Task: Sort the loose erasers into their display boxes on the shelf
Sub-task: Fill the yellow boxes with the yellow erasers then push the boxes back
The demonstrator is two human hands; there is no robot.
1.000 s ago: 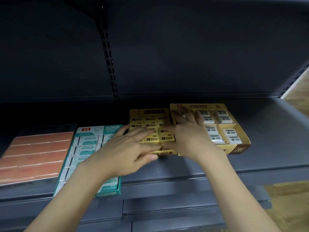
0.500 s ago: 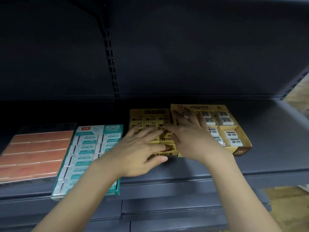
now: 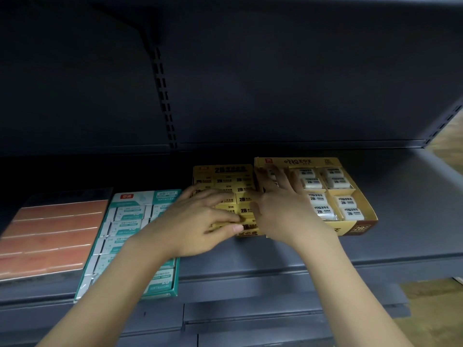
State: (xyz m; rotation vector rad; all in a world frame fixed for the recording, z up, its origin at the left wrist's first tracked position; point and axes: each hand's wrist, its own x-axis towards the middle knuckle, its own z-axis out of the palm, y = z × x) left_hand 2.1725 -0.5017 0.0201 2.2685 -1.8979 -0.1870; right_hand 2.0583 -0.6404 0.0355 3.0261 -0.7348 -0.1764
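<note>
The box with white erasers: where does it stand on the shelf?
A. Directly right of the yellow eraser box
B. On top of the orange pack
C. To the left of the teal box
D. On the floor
A: the box with white erasers stands side by side with the yellow eraser box, on its right.

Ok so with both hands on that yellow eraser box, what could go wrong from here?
1. Both hands, left hand and right hand, press on the packed yellow erasers; a sideways push might pop one out of its row.
2. The yellow box sits tight against the brown-fronted box, so nudging it could shift that one too.
3. The left forearm lies over the teal box, whose front overhangs the shelf edge; a bump could tip it off.
</note>
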